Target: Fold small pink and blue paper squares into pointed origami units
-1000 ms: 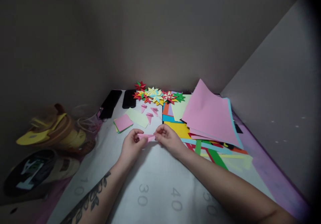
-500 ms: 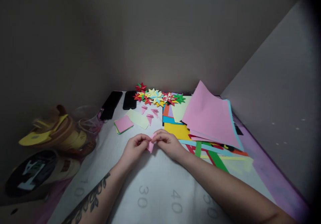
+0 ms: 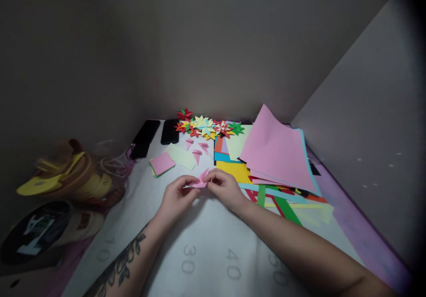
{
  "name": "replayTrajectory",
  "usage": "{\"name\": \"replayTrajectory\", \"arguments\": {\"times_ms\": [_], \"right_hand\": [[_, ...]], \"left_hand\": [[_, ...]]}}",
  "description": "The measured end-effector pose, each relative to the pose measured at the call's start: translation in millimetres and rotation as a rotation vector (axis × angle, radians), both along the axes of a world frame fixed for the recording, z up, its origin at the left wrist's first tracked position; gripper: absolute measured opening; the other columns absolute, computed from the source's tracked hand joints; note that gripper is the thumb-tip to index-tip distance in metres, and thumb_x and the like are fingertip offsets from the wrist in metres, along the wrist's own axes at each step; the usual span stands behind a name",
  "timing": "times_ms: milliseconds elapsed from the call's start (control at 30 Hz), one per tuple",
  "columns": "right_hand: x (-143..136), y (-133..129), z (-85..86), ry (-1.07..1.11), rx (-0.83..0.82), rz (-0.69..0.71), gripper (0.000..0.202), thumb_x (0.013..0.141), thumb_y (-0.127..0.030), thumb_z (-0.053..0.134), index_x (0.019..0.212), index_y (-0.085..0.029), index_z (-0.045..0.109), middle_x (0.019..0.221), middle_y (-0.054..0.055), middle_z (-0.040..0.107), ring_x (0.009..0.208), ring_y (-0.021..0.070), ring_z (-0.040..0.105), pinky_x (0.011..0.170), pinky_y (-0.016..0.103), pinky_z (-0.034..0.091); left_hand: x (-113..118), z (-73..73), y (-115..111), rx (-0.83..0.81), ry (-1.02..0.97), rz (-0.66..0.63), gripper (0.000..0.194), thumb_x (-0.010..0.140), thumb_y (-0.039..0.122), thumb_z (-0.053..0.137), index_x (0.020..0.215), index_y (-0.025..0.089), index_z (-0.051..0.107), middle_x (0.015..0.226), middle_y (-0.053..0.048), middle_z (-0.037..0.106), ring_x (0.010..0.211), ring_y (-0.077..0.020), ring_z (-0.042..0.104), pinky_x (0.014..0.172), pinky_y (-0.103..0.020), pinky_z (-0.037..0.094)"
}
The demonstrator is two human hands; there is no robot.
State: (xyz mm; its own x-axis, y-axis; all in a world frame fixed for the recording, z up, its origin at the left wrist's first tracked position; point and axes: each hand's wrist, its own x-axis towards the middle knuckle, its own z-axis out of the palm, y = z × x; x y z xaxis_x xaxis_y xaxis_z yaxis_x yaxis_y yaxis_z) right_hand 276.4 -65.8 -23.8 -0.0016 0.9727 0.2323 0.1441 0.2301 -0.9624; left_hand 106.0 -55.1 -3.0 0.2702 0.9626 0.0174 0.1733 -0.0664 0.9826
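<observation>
Between my two hands is a small folded piece of pink paper (image 3: 201, 180), with one pointed flap standing up. My left hand (image 3: 179, 195) pinches its left end between thumb and fingers. At its right side, my right hand (image 3: 223, 188) grips it with the fingertips. Just beyond lie three small folded pink paper pieces (image 3: 197, 156). A stack of square papers (image 3: 162, 164), pink on top, rests to the left beside a pale green paper strip (image 3: 183, 156).
Several folded paper stars (image 3: 204, 126) lie at the back, beside two black phones (image 3: 169, 132). Large pink sheets (image 3: 276, 150) and coloured strips (image 3: 286, 210) cover the right. A brown and yellow container (image 3: 89, 177) and a dark cap (image 3: 36, 232) are at left.
The pink paper has turned from upright to lying more sideways, and a pointed flap now sticks up. My left hand's fingers have opened out slightly, and the view has shifted a little.
</observation>
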Motion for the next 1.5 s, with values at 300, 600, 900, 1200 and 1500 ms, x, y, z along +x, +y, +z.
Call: {"name": "replayTrajectory", "arguments": {"times_ms": [300,600,900,1200,1500], "right_hand": [[-5.7,-1.4,-2.9,0.127,-0.124,-0.039,0.002,0.071,-0.020,0.062,0.073,-0.020,0.063,0.073,0.000,0.064,0.068,0.0149,0.057,0.065,0.027,0.046],[-10.4,1.6,-2.8,0.366,-0.185,-0.035,0.014,0.069,-0.024,0.069,0.073,-0.019,0.057,0.068,-0.003,0.058,0.063,0.0118,0.054,0.061,0.024,0.043],[-9.4,-3.1,4.6,0.180,-0.210,0.089,0.024,0.069,-0.015,0.062,0.078,-0.022,0.040,0.060,-0.008,0.050,0.054,0.0099,0.050,0.052,0.021,0.036],[-14.7,-1.5,-2.0,0.303,-0.220,0.028,0.026,0.069,-0.011,0.055,0.082,-0.023,0.035,0.060,-0.011,0.050,0.050,0.0081,0.048,0.050,0.019,0.037],[-9.4,0.9,-8.6,0.233,-0.218,0.044,0.025,0.071,-0.015,0.057,0.084,-0.023,0.037,0.064,-0.008,0.053,0.055,0.0092,0.050,0.053,0.020,0.037]], "left_hand": [[0.2,0.2,-2.7,0.206,0.089,0.086,0.007,0.071,0.024,0.066,0.074,0.019,0.071,0.081,-0.005,0.071,0.075,-0.0177,0.064,0.069,-0.026,0.049],[6.4,-7.0,-4.2,0.055,-0.001,0.158,0.015,0.069,0.026,0.069,0.066,0.017,0.057,0.069,-0.001,0.066,0.061,-0.0123,0.059,0.058,-0.022,0.044],[9.3,-10.3,-2.9,-0.065,-0.080,0.014,0.033,0.072,0.028,0.066,0.100,0.017,0.053,0.073,0.000,0.063,0.062,-0.0112,0.059,0.060,-0.023,0.045],[10.7,-15.3,-3.0,-0.132,0.014,-0.075,0.025,0.071,0.022,0.062,0.093,0.015,0.054,0.061,0.003,0.059,0.055,-0.0104,0.055,0.052,-0.020,0.039],[7.8,-6.8,-1.5,-0.130,-0.102,0.128,0.029,0.067,0.028,0.070,0.086,0.017,0.050,0.055,0.006,0.058,0.047,-0.0066,0.047,0.047,-0.016,0.035]]}}
